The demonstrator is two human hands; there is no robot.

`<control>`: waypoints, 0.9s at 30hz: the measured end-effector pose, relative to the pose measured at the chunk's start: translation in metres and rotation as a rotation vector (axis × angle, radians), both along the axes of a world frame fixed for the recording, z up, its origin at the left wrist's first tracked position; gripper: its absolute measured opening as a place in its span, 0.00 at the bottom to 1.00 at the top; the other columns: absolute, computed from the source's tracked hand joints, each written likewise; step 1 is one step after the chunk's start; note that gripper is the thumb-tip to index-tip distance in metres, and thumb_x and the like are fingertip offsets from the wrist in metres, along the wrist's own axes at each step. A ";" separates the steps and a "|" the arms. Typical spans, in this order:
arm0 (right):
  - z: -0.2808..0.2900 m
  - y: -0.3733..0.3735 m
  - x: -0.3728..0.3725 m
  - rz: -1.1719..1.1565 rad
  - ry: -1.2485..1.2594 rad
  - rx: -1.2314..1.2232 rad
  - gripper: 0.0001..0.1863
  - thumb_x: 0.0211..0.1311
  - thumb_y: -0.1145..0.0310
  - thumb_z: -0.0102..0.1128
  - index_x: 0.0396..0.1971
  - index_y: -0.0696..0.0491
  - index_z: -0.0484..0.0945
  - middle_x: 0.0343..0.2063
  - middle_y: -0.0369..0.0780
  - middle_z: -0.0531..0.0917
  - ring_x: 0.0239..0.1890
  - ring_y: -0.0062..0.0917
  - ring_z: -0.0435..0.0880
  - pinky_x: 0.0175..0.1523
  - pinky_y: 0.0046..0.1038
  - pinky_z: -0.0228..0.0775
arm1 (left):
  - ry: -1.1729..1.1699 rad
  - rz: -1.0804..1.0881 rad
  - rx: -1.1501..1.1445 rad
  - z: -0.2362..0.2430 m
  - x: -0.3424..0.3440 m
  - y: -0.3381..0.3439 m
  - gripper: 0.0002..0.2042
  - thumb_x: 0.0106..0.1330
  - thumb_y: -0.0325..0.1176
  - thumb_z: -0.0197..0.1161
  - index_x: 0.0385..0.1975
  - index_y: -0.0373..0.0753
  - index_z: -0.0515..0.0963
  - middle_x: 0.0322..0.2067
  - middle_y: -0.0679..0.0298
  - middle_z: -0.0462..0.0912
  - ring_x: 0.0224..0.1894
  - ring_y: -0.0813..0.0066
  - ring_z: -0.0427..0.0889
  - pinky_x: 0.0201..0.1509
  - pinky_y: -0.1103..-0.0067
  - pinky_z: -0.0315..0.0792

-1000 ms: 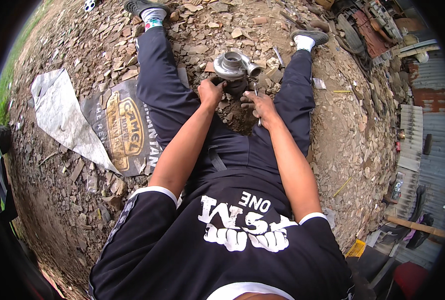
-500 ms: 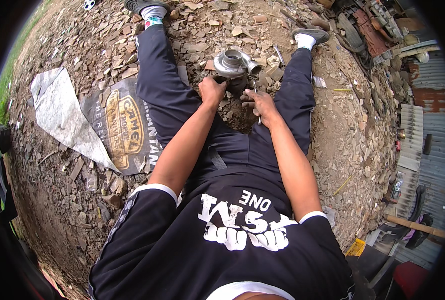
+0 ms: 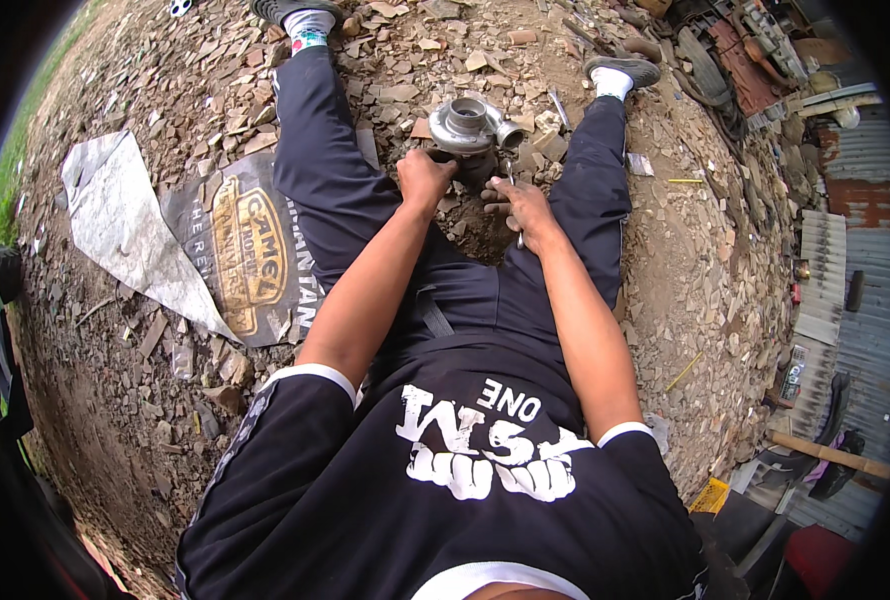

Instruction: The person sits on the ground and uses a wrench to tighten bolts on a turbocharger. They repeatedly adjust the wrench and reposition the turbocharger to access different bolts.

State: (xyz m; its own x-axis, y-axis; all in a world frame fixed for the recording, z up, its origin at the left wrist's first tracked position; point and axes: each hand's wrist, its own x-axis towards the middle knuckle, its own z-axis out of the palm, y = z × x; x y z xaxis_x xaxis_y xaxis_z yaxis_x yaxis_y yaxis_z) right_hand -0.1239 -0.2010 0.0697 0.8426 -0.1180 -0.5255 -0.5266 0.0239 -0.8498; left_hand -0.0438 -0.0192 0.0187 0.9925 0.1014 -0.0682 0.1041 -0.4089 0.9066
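A silver-grey turbocharger (image 3: 465, 124) stands on the stony ground between my legs, its round inlet facing up and its outlet pointing right. My left hand (image 3: 426, 178) is closed at the lower left side of its housing, with the fingertips partly hidden beneath it. My right hand (image 3: 523, 211) is just below and to the right of it. A slim metal wrench (image 3: 510, 172) runs through that hand, one end up by the housing and the other showing under the palm. The dark lower part of the turbocharger is shaded between both hands.
Another metal tool (image 3: 559, 108) lies on the stones beyond my right hand. Left of my leg are a dark printed banner (image 3: 240, 255) and a dirty white sheet (image 3: 130, 230). Scrap machine parts (image 3: 750, 55) and corrugated metal sheets (image 3: 870, 310) line the right side.
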 end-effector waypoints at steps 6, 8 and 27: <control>-0.002 -0.001 0.000 -0.006 -0.002 0.014 0.18 0.71 0.56 0.65 0.50 0.55 0.82 0.41 0.37 0.89 0.33 0.17 0.88 0.19 0.14 0.54 | 0.070 -0.011 0.078 -0.003 0.007 0.000 0.19 0.51 0.39 0.79 0.33 0.28 0.87 0.33 0.44 0.89 0.40 0.49 0.90 0.48 0.62 0.82; -0.003 -0.003 -0.001 -0.011 -0.001 0.006 0.19 0.71 0.56 0.65 0.50 0.55 0.82 0.40 0.37 0.89 0.33 0.16 0.87 0.19 0.14 0.53 | 0.070 0.006 0.099 0.001 0.003 -0.007 0.19 0.50 0.40 0.79 0.34 0.28 0.87 0.33 0.43 0.88 0.40 0.48 0.90 0.48 0.62 0.82; -0.004 -0.003 0.000 0.015 -0.005 0.000 0.19 0.71 0.54 0.65 0.50 0.55 0.82 0.41 0.37 0.89 0.33 0.16 0.87 0.19 0.14 0.54 | 0.042 0.028 0.147 0.010 -0.005 -0.008 0.16 0.54 0.38 0.77 0.42 0.39 0.89 0.36 0.48 0.89 0.43 0.50 0.89 0.52 0.63 0.81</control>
